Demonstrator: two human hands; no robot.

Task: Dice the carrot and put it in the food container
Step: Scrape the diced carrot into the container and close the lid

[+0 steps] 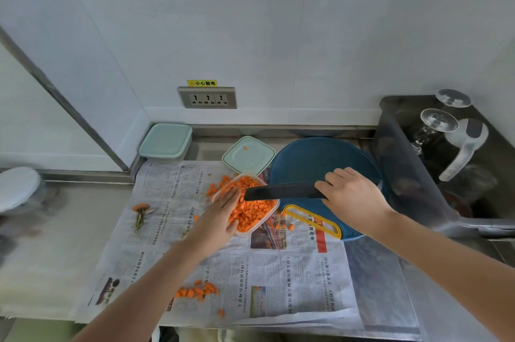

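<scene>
Lays the left hand flat, fingers straight, over the diced carrot heaped in the food container. Grips the knife in the right hand, fingers curled round the handle, with the blade over the container's 1 o'clock rim and its tip toward 9 o'clock, just beside the left fingertips. Risks a nick there on any sweep. Risks spills too from so full a heap; shows stray dice on the newspaper at 7 o'clock.

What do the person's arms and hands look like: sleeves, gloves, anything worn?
No gloves, rings or watch on the left hand or right hand. The left forearm and right forearm are uncovered to the frame edge: no sleeves, bands or markings show.
</scene>
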